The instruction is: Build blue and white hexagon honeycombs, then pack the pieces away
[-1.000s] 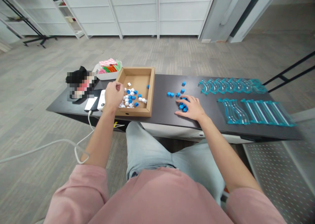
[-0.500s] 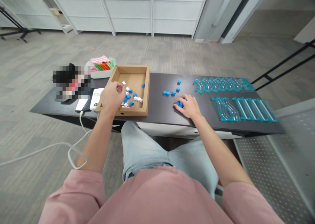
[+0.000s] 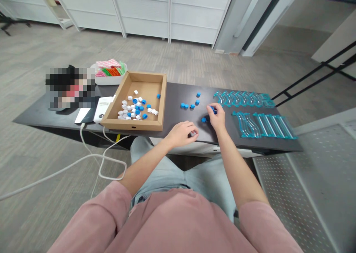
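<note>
A shallow cardboard box (image 3: 161,108) on the dark table (image 3: 178,119) holds several small blue and white pieces (image 3: 133,107). A few loose blue pieces (image 3: 189,104) lie on the table right of the box. My left hand (image 3: 182,133) rests near the table's front edge, fingers curled shut around something I cannot make out. My right hand (image 3: 216,115) pinches blue pieces (image 3: 213,110) just beyond it, with another blue piece (image 3: 204,120) lying beside the thumb.
Two rows of clear teal curved track pieces (image 3: 261,123) lie on the right part of the table. Left of the box are a white device with a cable (image 3: 101,108), a white tray of coloured items (image 3: 109,71) and a blurred dark object (image 3: 68,86).
My left hand left the box and moved right to the table's front edge near my right hand. My right hand lifted off the blue pile and now pinches some pieces.
</note>
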`<state>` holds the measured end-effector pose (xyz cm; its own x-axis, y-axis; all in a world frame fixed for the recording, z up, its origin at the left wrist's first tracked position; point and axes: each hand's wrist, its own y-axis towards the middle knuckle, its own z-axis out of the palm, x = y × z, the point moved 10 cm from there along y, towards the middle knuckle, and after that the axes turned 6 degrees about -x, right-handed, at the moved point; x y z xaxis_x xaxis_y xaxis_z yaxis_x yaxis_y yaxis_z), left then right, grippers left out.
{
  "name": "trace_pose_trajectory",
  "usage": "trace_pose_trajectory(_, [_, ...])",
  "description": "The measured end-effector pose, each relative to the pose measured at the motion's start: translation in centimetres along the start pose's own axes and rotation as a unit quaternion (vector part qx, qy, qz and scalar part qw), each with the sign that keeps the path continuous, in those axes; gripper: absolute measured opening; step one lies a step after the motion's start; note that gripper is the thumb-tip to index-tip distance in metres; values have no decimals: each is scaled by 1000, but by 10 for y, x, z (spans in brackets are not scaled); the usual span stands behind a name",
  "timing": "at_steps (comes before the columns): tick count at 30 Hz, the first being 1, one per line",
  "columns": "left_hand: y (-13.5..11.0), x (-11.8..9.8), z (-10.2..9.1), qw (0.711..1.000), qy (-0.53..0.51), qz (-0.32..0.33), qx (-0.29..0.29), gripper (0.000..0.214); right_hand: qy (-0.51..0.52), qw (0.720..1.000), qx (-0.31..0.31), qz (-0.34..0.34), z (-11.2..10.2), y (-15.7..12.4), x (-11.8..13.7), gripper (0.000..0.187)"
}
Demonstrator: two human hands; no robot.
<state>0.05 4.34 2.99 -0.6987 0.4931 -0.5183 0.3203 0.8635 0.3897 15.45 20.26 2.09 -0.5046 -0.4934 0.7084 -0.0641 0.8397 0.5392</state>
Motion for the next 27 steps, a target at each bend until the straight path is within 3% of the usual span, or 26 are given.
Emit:
trace_pose_trajectory(4, [-2,15,3,999,-35,-33,-24,4,47,997,-25,49,-3,3,-14,43])
trace_pose_trajectory(10, [-2,17,6,998,-41,-39,-30,5,-63,996,52,-18,11,-3,11,30])
trace_pose_trajectory(16, [-3,17,7,998,-21,-47,-23,5,-79,997,24,-11,6,-3,13,29])
trace_pose_trajectory(21, [-3,16,6,998,-15,-48,-24,6,44,995,-45,71,-5,5,-12,38])
trace_pose_trajectory(27, [-3,16,6,998,-14,-49,-23,6,237,941,-133,199,-13,6,-44,44])
